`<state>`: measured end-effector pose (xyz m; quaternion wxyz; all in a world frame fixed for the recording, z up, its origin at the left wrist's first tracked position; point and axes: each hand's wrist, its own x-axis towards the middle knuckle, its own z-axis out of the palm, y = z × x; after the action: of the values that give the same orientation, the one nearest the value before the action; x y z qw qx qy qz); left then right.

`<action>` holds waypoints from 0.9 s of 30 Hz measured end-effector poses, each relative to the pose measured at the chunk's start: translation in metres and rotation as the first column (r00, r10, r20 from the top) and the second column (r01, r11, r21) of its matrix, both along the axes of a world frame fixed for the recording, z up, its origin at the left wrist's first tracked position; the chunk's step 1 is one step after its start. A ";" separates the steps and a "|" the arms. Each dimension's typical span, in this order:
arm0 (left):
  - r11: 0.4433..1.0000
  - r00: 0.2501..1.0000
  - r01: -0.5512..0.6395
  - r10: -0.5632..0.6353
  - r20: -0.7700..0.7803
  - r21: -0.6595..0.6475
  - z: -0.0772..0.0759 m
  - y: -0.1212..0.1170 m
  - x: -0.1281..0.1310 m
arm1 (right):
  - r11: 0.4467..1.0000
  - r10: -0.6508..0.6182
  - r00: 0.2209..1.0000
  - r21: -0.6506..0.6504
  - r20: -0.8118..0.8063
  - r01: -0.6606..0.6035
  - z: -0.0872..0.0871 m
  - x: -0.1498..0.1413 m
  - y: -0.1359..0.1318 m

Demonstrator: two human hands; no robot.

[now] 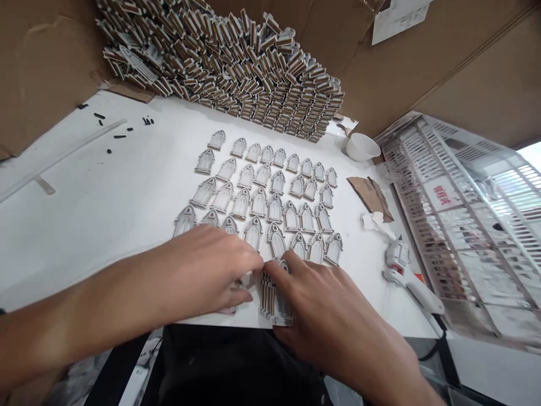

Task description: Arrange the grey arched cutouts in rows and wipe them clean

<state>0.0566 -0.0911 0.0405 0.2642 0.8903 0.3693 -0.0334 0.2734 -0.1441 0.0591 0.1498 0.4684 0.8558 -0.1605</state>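
My right hand (310, 299) is wrapped around a short stack of arch-shaped pieces (268, 296) at the table's front edge. Their layered brown and white edges face left. Just left of the stack, my left hand (220, 265) is closed, thumb and fingers pinched together. A small pale bit shows between its fingers, too covered to name. Beyond both hands lie several rows of grey-white arch-shaped window pieces (274, 208), flat on the white table (139, 186). My left hand and forearm cover part of the nearest row.
A large heap of stacked pieces (253, 73) stands at the back against cardboard (338, 45). On the right are a white bowl (363, 146), a torn cardboard scrap (369, 197), a glue gun (412, 276) and a white plastic basket (456, 225). Small black bits (147, 120) lie back left.
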 end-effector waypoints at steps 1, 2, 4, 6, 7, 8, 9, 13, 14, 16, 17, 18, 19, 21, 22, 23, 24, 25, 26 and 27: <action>1.000 0.999 0.026 -0.026 -0.037 0.005 -0.003 -0.006 0.002 | 1.000 0.003 1.000 0.006 -0.004 -0.003 -0.001 0.000 0.000; 0.999 0.997 0.047 -0.046 -0.059 0.013 -0.005 -0.010 0.003 | 1.000 0.006 1.000 0.014 -0.004 -0.006 -0.002 0.001 -0.001; 0.997 0.996 0.068 -0.065 -0.064 0.044 -0.009 -0.016 0.004 | 0.999 0.011 1.000 0.031 -0.004 -0.011 -0.004 0.001 -0.001; 0.995 0.996 0.070 -0.067 -0.052 0.068 -0.010 -0.018 0.005 | 0.999 0.013 1.000 0.045 -0.007 -0.012 -0.005 0.002 -0.003; 0.995 0.997 0.071 -0.068 -0.048 0.072 -0.010 -0.018 0.006 | 0.999 0.015 1.000 0.048 -0.013 -0.014 -0.005 0.003 -0.003; 0.995 0.996 0.075 -0.071 -0.047 0.069 -0.009 -0.018 0.007 | 0.999 0.016 1.000 0.052 -0.019 -0.015 -0.005 0.004 -0.004; 0.995 0.995 0.082 -0.079 -0.053 0.060 -0.008 -0.018 0.008 | 0.998 0.018 0.999 0.056 -0.027 -0.017 -0.004 0.005 -0.005; 0.996 0.994 0.091 -0.090 -0.067 0.008 -0.003 -0.017 0.005 | 0.994 0.042 0.997 0.107 -0.064 -0.035 -0.003 0.010 -0.010; 0.996 0.995 0.089 -0.089 -0.048 -0.001 -0.002 -0.016 0.002 | 0.992 0.048 0.996 0.120 -0.072 -0.039 -0.003 0.011 -0.011; 0.997 0.997 0.078 -0.078 -0.002 -0.016 0.002 -0.015 -0.005 | 0.990 0.048 0.996 0.133 -0.081 -0.037 -0.003 0.013 -0.012; 0.997 0.998 0.068 -0.068 0.017 -0.026 0.004 -0.014 -0.009 | 0.991 0.044 0.996 0.133 -0.083 -0.033 -0.003 0.014 -0.013; 0.998 0.998 0.056 -0.055 0.035 -0.037 0.007 -0.014 -0.014 | 0.991 0.040 0.996 0.130 -0.082 -0.029 -0.003 0.015 -0.013; 0.998 0.998 0.041 -0.038 0.049 -0.051 0.010 -0.012 -0.018 | 0.992 0.035 0.996 0.126 -0.080 -0.025 -0.004 0.016 -0.013; 0.998 0.997 0.003 0.003 0.083 -0.063 0.017 -0.008 -0.028 | 0.993 0.023 0.997 0.118 -0.072 -0.014 -0.004 0.018 -0.014; 0.998 0.995 -0.021 0.027 0.101 -0.055 0.020 -0.005 -0.034 | 0.993 0.018 0.997 0.115 -0.071 -0.010 -0.005 0.019 -0.014; 0.998 0.991 -0.053 0.057 0.120 -0.034 0.024 -0.001 -0.040 | 0.993 0.015 0.997 0.116 -0.073 -0.006 -0.006 0.020 -0.015; 0.996 0.986 -0.092 0.092 0.137 -0.006 0.028 0.003 -0.048 | 0.993 0.013 0.997 0.119 -0.077 -0.003 -0.006 0.020 -0.015; 0.990 0.979 -0.137 0.131 0.157 0.029 0.032 0.008 -0.056 | 0.992 0.013 0.996 0.123 -0.084 -0.003 -0.007 0.021 -0.016; 0.978 0.965 -0.198 0.181 0.189 0.073 0.036 0.013 -0.065 | 0.992 0.015 0.996 0.126 -0.089 -0.004 -0.007 0.022 -0.016; 0.959 0.949 -0.258 0.229 0.219 0.114 0.040 0.017 -0.074 | 0.992 0.019 0.995 0.127 -0.095 -0.006 -0.008 0.023 -0.016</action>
<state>-0.0173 -0.0738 0.0808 0.2389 0.8529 0.4492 0.1169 0.2963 -0.1606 0.0511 0.0793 0.4633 0.8734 -0.1272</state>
